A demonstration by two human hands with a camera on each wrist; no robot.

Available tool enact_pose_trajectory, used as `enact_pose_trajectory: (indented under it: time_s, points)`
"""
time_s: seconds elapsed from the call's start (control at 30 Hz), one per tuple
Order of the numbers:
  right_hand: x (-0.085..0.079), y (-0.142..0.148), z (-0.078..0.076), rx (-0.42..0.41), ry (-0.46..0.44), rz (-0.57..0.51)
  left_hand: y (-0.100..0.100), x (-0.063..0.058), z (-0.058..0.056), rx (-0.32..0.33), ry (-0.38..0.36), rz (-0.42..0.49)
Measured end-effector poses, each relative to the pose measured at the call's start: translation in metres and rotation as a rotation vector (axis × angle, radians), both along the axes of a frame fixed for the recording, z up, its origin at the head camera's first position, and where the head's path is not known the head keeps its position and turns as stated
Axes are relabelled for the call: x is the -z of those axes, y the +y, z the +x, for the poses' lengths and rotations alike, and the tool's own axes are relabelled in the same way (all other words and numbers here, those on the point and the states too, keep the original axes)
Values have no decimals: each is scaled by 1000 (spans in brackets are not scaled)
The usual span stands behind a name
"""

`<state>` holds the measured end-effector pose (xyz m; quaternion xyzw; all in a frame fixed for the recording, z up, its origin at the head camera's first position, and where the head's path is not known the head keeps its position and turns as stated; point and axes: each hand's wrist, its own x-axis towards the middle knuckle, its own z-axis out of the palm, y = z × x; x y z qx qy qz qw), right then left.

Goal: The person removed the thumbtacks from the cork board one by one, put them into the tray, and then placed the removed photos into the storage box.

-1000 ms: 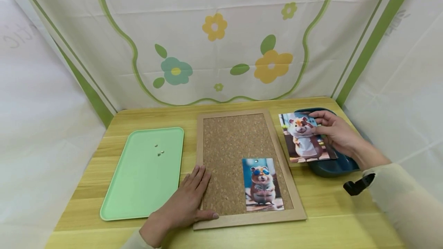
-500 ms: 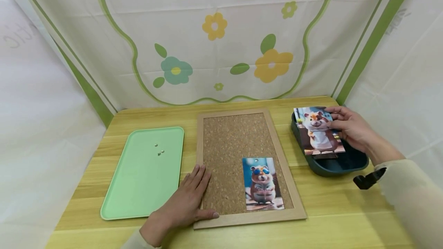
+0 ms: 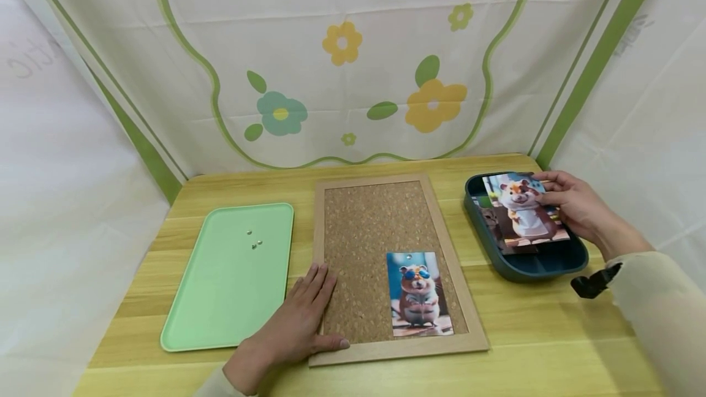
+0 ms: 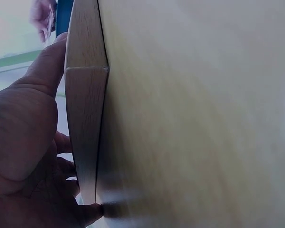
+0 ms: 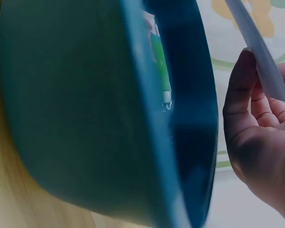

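Observation:
My right hand [image 3: 579,208] pinches the right edge of a hamster photo card [image 3: 524,216] between thumb and fingers. The card is held over a dark blue bin [image 3: 537,273], in which part of another picture card [image 3: 489,219] shows underneath. In the right wrist view the held card [image 5: 261,54] appears edge-on, above the bin rim. My left hand [image 3: 295,326] rests flat over the lower left corner of a wood-framed cork board [image 3: 364,231], its fingers straight. On the board's lower right hangs a sunglasses hamster photo [image 3: 420,299], with a pin [image 3: 409,257] at its top.
A light green tray [image 3: 228,290] lies left of the board, with several small metal pins [image 3: 254,245] on it. Wooden tabletop [image 3: 524,336] surrounds the items. A flower-printed cloth [image 3: 342,78] hangs behind the table, with white cloth at both sides.
My right hand has carried the hamster card rightward, from beside the board to over the bin, uncovering the bin's left side and a card inside. The left hand stays in place.

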<state>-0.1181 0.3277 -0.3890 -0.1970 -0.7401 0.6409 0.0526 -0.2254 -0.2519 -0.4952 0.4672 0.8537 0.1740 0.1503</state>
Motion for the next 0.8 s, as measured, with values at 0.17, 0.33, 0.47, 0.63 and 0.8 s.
enact_pose_trajectory:
  time_s: [0.17, 0.33, 0.47, 0.63, 0.8]
  points:
    - [8, 2, -4, -5, -44, 104, 0, 2, 0, -3, 0, 0]
    - [15, -1, -10, -3, -94, 281, 0, 3, 0, -8, -11, 6]
    - [18, -8, -16, -12, -153, 425, 0, 3, 0, -10, -16, 9]
    - [21, -16, -22, -38, -193, 454, -1, 3, 0, -7, -10, 7]
    - [24, -21, -24, -38, -216, 450, 0, 3, 0, -4, -8, 4]
